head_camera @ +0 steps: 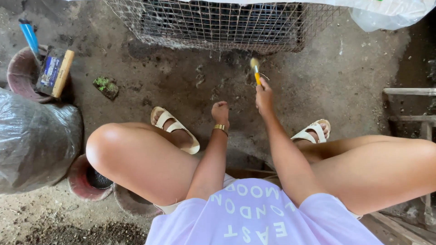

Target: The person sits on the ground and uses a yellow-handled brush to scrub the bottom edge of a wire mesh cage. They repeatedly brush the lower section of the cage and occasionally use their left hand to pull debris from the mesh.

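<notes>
The right hand point(264, 96) grips a yellow-handled tool point(255, 71) raised above the dirt floor point(190, 86) near the wire cage point(218, 22), the left hand point(220, 111) fisted and empty beside it; a loose swing could likely snag the mesh.

We sit low on floor point(345, 77), knees spread. Wire cage point(218, 22) stands ahead of us. Right hand point(264, 97) raises small tool point(255, 70) just before cage; left hand point(220, 112) beside it, to left. Pot point(25, 72) far left carries brush point(56, 72); sack point(36, 143) lies behind pot, two more pots point(88, 181) beside left knee.
</notes>
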